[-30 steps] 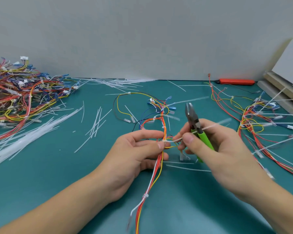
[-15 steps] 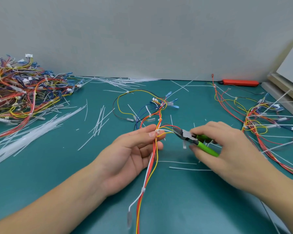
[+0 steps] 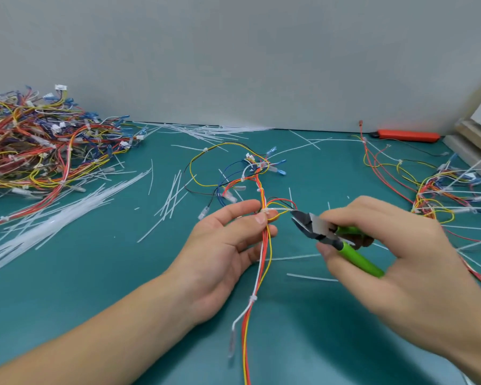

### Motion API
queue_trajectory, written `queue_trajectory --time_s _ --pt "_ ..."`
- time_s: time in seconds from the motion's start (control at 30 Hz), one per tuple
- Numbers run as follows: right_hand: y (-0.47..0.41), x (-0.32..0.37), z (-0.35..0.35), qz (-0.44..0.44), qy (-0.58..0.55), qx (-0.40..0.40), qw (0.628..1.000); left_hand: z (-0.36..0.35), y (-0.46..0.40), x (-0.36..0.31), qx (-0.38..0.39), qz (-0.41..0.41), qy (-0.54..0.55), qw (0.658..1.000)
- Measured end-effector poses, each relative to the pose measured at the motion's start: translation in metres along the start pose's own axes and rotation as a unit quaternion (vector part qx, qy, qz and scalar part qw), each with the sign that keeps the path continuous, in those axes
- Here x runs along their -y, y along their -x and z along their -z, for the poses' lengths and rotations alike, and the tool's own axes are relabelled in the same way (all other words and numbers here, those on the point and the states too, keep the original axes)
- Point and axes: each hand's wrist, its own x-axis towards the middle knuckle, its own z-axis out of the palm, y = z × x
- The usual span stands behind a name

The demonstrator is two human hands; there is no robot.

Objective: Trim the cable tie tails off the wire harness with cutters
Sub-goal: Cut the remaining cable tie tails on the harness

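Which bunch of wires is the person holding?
The middle wire harness, pinched by the left hand. The big pile at far left and the bunch at far right just lie on the table, untouched.

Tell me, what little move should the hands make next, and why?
Probably close the cutters on the tie tail, near its head. The left hand pinches the harness at that tie, and the tail sticks out rightward to the cutter tips. The right hand grips the green handles, and the blades look slightly parted at the tail's end, so a small slide left, then a squeeze, seems next.
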Motion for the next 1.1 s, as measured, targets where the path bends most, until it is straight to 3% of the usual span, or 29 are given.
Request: queue_trajectory --time_s 0.1,0.2,0.27,0.47,1.1 --pt "0.003 0.013 -0.007 0.01 -0.085 0.001 0.996 -0.002 0.0 0.003 -0.009 -0.008 -0.002 1.0" --pt "0.004 0.023 -0.017 0.016 -0.154 0.057 0.986 -0.003 -0.001 0.002 -0.004 -0.01 0.001 1.0" --pt "0.007 0.019 -0.024 -0.017 -0.126 0.08 0.989 -0.003 -0.001 0.001 0.001 -0.014 -0.001 1.0" --pt "0.008 -0.011 -0.029 -0.146 0.022 0.022 0.989 -0.003 0.001 0.002 0.019 -0.017 -0.01 1.0" --pt "0.007 -0.021 -0.027 -0.149 0.085 0.041 0.984 -0.004 0.003 0.004 0.033 -0.033 -0.046 0.998"
